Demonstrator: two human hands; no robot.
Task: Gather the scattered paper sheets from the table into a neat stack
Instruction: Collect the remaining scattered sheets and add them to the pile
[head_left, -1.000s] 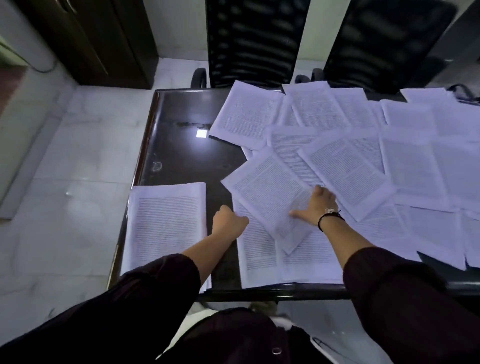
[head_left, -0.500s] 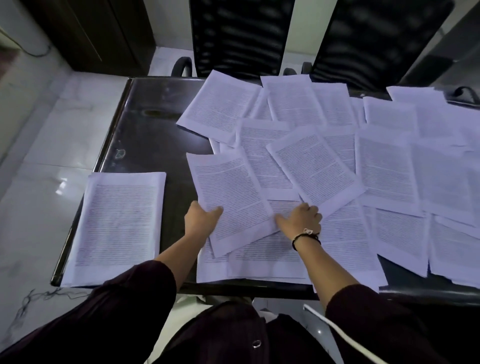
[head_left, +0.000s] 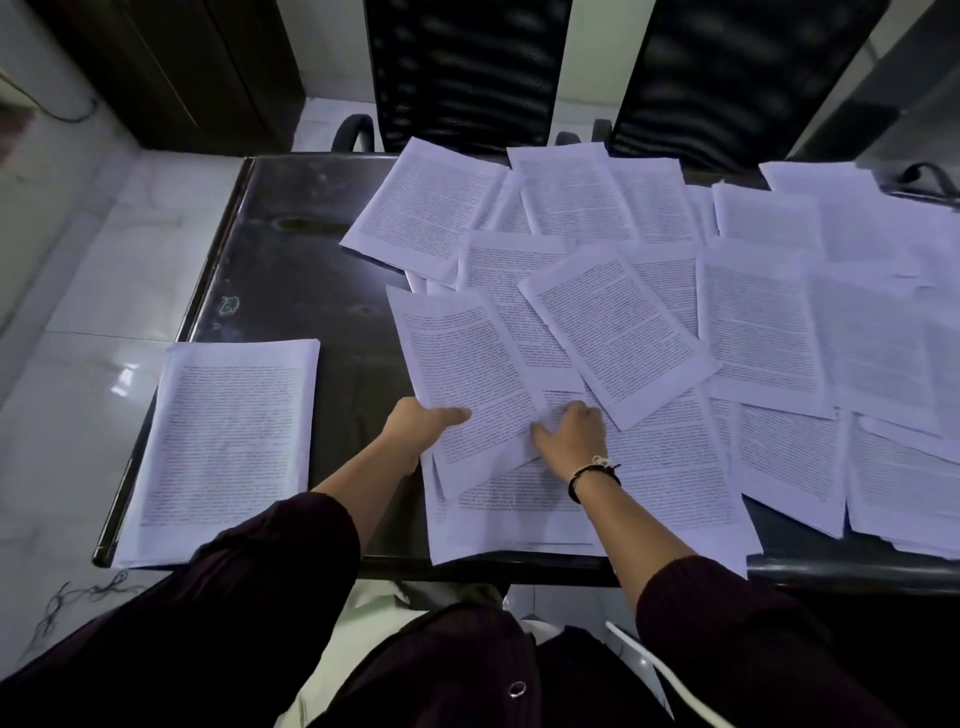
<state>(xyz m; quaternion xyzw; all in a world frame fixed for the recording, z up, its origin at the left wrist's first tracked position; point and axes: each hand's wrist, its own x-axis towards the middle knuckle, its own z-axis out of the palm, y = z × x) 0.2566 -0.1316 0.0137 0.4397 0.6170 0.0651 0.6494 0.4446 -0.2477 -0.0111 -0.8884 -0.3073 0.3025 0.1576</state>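
Note:
Several printed paper sheets (head_left: 758, 322) lie scattered and overlapping over the middle and right of the dark table (head_left: 291, 270). A neat stack of sheets (head_left: 228, 441) sits at the table's near left corner. My left hand (head_left: 423, 423) grips the near left edge of one printed sheet (head_left: 467, 374), thumb on top, and the sheet's near end lifts off the pile. My right hand (head_left: 571, 431) rests with spread fingers on the sheets just right of it, touching that sheet's right edge.
Two black mesh office chairs (head_left: 467, 73) stand behind the table's far edge. A dark cabinet (head_left: 171, 67) is at the far left. White tiled floor (head_left: 78, 291) lies left of the table. Bare tabletop shows between the stack and the scattered sheets.
The tilted sheet has been turned straighter and drawn toward the left. My left hand went from a fist beside it to gripping its edge; my right hand slid nearer along it.

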